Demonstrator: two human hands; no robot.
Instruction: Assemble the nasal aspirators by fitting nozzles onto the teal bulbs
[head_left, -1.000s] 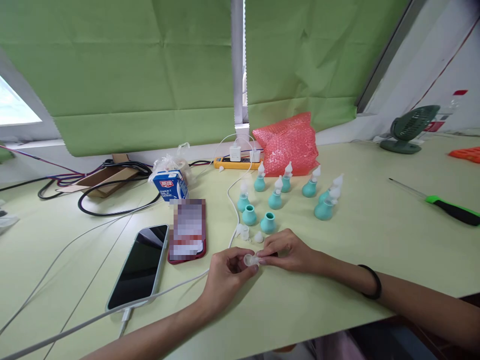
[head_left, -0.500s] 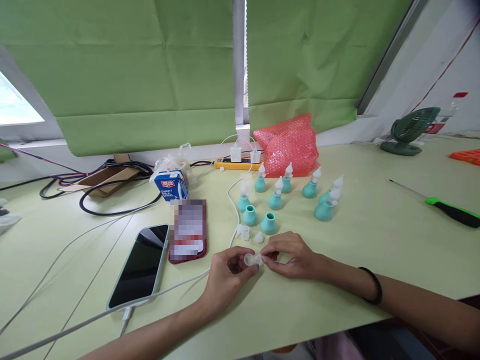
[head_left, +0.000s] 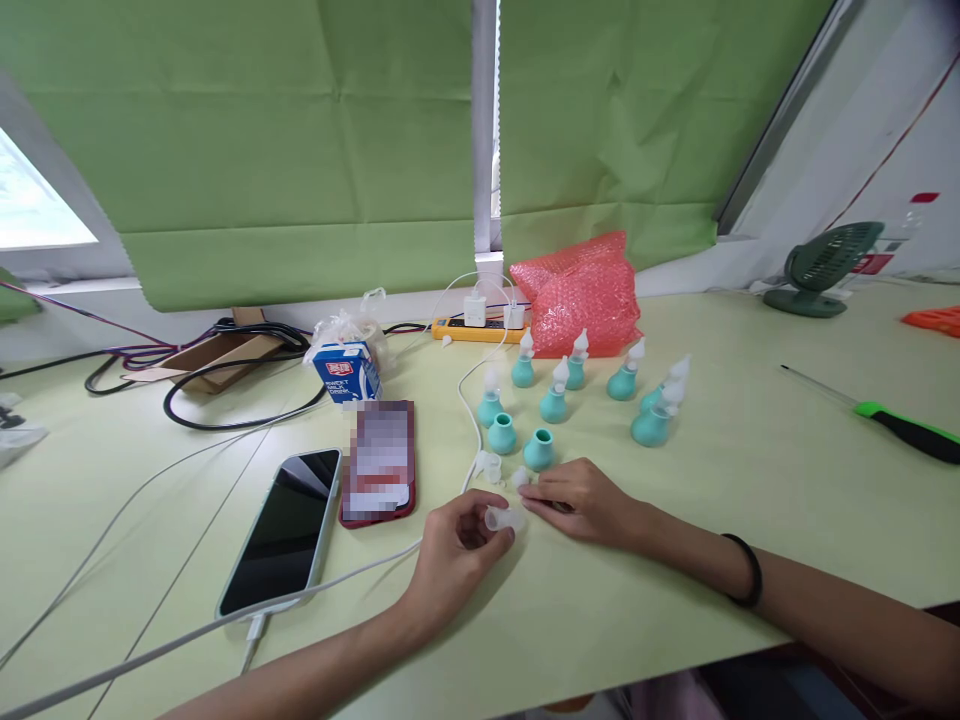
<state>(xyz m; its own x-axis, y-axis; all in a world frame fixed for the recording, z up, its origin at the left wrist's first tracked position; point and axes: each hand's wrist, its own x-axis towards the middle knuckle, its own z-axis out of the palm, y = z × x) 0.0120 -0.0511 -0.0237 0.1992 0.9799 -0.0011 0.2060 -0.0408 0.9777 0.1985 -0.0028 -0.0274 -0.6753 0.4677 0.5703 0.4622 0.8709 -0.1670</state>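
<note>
Clear plastic: a small nozzle cap (head_left: 504,519) is pinched in your left hand (head_left: 456,548) alone, thumb and fingertips closed on it, just above the pale green table (head_left: 712,560) in front of you. Half a second ago both hands gripped this cap together. Your right hand (head_left: 583,500) has since let go and drawn back a little toward a loose white tip (head_left: 519,478) lying on the table, so the left hand now carries the piece by itself. Your right hand lies low, palm down, fingers bunched, their ends just beside that tip; whether they grip anything cannot be told. Just beyond it stand two open-topped teal bulbs (head_left: 538,449), with nozzle-topped ones farther back. A black phone (head_left: 281,530) lies well to the left.
</note>
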